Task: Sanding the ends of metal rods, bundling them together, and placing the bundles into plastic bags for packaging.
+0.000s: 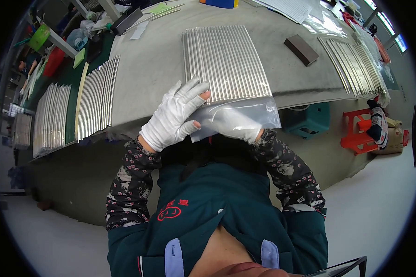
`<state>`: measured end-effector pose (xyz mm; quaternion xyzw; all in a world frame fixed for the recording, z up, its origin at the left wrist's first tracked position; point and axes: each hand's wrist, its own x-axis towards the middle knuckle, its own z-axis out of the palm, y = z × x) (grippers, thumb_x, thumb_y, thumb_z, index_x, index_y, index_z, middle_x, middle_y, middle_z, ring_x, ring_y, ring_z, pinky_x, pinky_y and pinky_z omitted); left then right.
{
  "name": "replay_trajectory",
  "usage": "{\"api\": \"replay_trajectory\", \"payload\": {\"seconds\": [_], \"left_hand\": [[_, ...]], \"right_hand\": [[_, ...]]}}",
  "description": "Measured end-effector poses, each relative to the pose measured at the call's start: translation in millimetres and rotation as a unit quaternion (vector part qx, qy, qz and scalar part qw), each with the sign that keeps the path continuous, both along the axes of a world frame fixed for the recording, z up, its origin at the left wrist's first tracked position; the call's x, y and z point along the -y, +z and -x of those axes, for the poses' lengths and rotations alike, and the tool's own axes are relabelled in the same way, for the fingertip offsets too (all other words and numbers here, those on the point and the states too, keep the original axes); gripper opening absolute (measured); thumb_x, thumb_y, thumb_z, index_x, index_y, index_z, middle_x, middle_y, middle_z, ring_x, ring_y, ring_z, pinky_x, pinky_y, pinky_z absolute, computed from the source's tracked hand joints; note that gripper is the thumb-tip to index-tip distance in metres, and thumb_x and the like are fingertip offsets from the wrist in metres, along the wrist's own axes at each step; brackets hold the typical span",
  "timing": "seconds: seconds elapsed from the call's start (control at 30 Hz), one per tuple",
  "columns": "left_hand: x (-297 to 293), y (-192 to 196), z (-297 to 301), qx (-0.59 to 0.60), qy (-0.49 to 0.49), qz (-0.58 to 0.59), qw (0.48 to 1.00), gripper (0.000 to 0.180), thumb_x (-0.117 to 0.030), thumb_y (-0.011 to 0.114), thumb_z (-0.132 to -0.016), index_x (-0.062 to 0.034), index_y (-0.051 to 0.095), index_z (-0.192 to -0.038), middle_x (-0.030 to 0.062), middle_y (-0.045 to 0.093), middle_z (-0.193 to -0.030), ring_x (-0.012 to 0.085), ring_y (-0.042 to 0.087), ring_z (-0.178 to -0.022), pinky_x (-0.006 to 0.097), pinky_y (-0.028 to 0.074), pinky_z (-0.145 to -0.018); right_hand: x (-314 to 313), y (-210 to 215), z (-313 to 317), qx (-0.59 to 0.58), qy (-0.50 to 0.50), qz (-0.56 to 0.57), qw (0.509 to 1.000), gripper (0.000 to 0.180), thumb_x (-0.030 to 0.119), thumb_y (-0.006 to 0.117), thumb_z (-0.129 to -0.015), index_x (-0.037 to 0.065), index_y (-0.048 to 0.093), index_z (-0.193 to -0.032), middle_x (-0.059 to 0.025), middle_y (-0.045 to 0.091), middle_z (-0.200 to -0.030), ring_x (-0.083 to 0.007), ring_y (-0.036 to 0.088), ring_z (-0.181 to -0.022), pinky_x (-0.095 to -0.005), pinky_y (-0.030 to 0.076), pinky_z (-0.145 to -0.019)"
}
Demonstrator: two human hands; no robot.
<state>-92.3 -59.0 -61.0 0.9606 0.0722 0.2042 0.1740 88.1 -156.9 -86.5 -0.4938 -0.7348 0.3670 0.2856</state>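
My left hand [173,117], in a white glove with cut fingertips, pinches the left edge of a clear plastic bag [238,115] at the table's near edge. My right hand [245,134], also white-gloved, sits under or inside the bag and shows through the film. The bag's far end lies against the near ends of a row of several thin silver metal rods [224,62] laid side by side on the grey table [148,69]. I cannot tell whether any rods are inside the bag.
More rows of silver rods lie at left [97,99], far left [51,117] and right [353,67]. A dark rectangular block [301,49] rests on the table. A teal crate [309,120] and a red stool [358,131] stand below the table at right. Papers lie at the back.
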Motion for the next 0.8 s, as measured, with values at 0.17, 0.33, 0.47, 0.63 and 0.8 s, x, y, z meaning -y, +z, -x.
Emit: {"api": "replay_trajectory", "payload": {"seconds": [0.17,0.33,0.47,0.63,0.8], "left_hand": [[43,15,0,-0.119,-0.02,-0.139,0.983,0.068,-0.054,0.051,-0.079,-0.0122,0.041,-0.132,0.009,0.043,-0.133,0.0346,0.034,-0.128,0.059,0.014,-0.105],[77,-9,-2,-0.096,-0.002,-0.132,0.986,0.059,-0.041,0.062,-0.073,-0.0091,0.049,-0.121,0.0074,0.049,-0.124,0.0274,0.041,-0.122,0.06,0.013,-0.105],[81,-24,1,-0.011,0.037,-0.117,0.992,0.051,-0.034,0.066,-0.07,-0.0075,0.054,-0.112,0.0063,0.052,-0.117,0.0248,0.047,-0.115,0.058,0.017,-0.106],[78,-37,-3,0.026,0.09,-0.183,0.979,0.043,-0.02,0.068,-0.069,-0.0117,0.055,-0.11,0.0021,0.055,-0.11,0.0215,0.051,-0.108,0.056,0.023,-0.103],[79,-45,-9,0.082,0.135,-0.225,0.962,0.038,-0.008,0.067,-0.07,-0.0154,0.057,-0.106,-0.0005,0.055,-0.103,0.0179,0.052,-0.102,0.053,0.027,-0.102]], "right_hand": [[63,-16,-29,-0.181,-0.351,0.176,0.902,0.029,0.022,0.05,-0.089,0.002,0.06,-0.108,-0.0095,0.063,-0.102,-0.0171,0.059,-0.094,-0.0291,0.046,-0.081],[75,-11,-64,-0.526,-0.373,0.104,0.757,0.035,0.028,0.045,-0.092,-0.003,0.062,-0.091,-0.0049,0.063,-0.081,-0.0083,0.057,-0.071,-0.0216,0.046,-0.069],[64,-2,-51,-0.334,-0.472,0.092,0.811,0.016,0.013,0.063,-0.083,-0.003,0.063,-0.083,-0.0011,0.06,-0.071,-0.0051,0.052,-0.067,-0.0198,0.042,-0.063],[61,-9,-48,-0.176,-0.533,-0.045,0.826,0.015,0.011,0.066,-0.079,-0.001,0.062,-0.086,-0.0013,0.06,-0.072,-0.0057,0.052,-0.064,-0.0208,0.044,-0.062],[56,-7,-49,-0.015,-0.565,-0.219,0.795,0.021,0.005,0.067,-0.073,0.0,0.06,-0.092,-0.0074,0.062,-0.074,-0.013,0.058,-0.062,-0.0244,0.048,-0.062]]}}
